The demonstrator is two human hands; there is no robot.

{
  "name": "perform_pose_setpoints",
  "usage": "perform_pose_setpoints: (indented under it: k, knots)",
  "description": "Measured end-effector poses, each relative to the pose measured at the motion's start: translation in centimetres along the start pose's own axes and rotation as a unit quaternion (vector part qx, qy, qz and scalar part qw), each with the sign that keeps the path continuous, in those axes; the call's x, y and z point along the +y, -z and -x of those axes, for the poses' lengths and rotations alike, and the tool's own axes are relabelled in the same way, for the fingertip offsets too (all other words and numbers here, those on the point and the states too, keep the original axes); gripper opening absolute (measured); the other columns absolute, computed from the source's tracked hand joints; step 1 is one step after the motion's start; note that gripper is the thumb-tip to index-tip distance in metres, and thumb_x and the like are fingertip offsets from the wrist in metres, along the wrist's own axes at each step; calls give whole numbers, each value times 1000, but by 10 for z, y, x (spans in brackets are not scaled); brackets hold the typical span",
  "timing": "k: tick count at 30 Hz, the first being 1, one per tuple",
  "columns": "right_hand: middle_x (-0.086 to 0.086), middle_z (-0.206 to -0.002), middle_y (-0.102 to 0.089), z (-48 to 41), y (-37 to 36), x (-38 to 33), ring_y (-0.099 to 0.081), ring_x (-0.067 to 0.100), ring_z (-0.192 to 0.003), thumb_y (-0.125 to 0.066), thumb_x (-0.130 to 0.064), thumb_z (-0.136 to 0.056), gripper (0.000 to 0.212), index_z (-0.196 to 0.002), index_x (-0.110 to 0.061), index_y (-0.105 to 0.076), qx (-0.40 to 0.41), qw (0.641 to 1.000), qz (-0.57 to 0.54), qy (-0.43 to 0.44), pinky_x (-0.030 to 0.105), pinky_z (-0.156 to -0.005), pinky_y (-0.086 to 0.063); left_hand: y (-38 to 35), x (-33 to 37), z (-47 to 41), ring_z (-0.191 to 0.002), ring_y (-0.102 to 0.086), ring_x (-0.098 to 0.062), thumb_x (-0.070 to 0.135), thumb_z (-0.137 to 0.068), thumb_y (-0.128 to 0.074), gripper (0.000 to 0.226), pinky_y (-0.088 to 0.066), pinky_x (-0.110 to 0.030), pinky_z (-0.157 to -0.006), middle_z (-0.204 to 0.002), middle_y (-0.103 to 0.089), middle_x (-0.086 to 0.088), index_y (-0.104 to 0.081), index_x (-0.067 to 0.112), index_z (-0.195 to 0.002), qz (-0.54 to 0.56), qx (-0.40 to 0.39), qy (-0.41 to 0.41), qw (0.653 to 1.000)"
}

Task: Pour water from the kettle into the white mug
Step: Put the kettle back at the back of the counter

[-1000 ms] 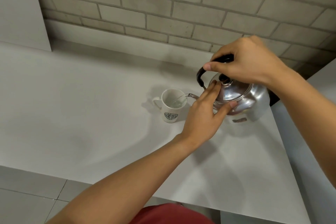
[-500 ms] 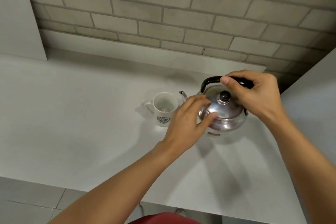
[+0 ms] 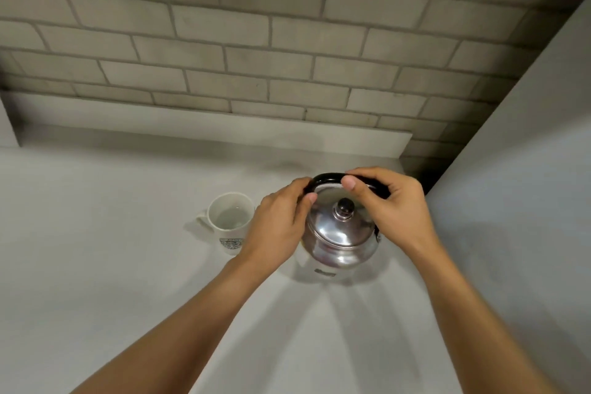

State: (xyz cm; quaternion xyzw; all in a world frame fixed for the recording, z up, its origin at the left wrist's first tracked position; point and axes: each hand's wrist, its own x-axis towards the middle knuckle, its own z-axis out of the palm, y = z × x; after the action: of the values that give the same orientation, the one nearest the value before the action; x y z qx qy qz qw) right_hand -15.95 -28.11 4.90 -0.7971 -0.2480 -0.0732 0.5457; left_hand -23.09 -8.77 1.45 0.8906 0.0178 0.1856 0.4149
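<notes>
A shiny steel kettle (image 3: 339,240) with a black knob and a black arched handle stands upright on the white counter (image 3: 128,281). My right hand (image 3: 387,208) grips the handle from the right. My left hand (image 3: 278,227) rests against the kettle's left side, its thumb touching the handle's left end, and it hides the spout. Just left of it stands the white mug (image 3: 228,221) with a dark logo, its handle pointing left and some water inside.
A grey brick wall (image 3: 256,41) rises behind the counter above a low white backsplash (image 3: 208,125). A tall white panel (image 3: 518,189) closes off the right side, close to the kettle. The counter's front edge lies near my body.
The kettle has gone from tilted over the mug to standing flat on the counter. My left hand slid from the lid to the kettle's left side. The camera has tilted up.
</notes>
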Motion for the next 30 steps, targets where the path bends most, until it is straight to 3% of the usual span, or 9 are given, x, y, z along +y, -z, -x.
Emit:
perform_pose_setpoints:
  k: [4,7,9,13,18,22,30]
  knots:
    - [-36,-112,-72,-8,17,29,-67,-7,-109,-70,-43,-98,32,-129,-44,-69,14,998,-28,-46,10,-88,-51,-8,-2,-20,-98,-72,-21,27,-110,-53,25,-52,-32,-83,-107,-78,5,-65,20,-131,-11,8,20,1000]
    - [-15,-128,-73,-18,24,57,-68,8,-120,-61,-37,-105,37,-141,-34,-65,-1,993,-58,-99,35,-103,-56,-9,-4,-42,-88,-73,-23,24,-109,-54,26,-55,-35,-84,-103,-79,1,-66,18,-132,2,34,37,999]
    - [-6,-124,-76,-32,24,71,-71,11,-115,-59,-34,-107,36,-141,-26,-67,-19,994,-49,-98,41,-103,-57,-8,-6,-62,-89,-75,-27,23,-110,-53,28,-52,-31,-82,-105,-80,-2,-65,17,-134,-18,45,34,998]
    - [-7,-112,-80,-76,12,89,-72,-2,-101,-56,-30,-108,30,-131,-17,-71,-14,996,-21,-81,18,-87,-54,-7,-17,-107,-92,-76,-31,22,-110,-53,27,-45,-28,-75,-106,-81,-5,-67,14,-132,-38,39,38,998]
    - [-1,-100,-80,-126,-16,118,-74,17,-95,-54,-29,-108,25,-119,-16,-73,2,996,30,-83,30,-86,-55,-15,-45,-166,-83,-71,-29,24,-109,-53,32,-45,-25,-72,-92,-78,-11,-67,18,-138,-56,18,89,994]
    - [-6,-104,-76,-168,-45,153,-70,15,-96,-51,-33,-109,29,-125,-21,-72,-17,992,66,-103,2,-75,-44,-27,-84,-215,-99,-73,-30,27,-110,-49,33,-52,-35,-94,-108,-78,-11,-66,22,-137,-64,-26,155,985]
    - [-4,-109,-77,-182,-50,184,-70,15,-99,-54,-29,-107,31,-132,-23,-71,-25,988,57,-144,-2,-74,-41,-46,-105,-229,-97,-72,-32,18,-108,-52,28,-57,-42,-91,-108,-76,-12,-69,20,-130,-20,-42,170,984]
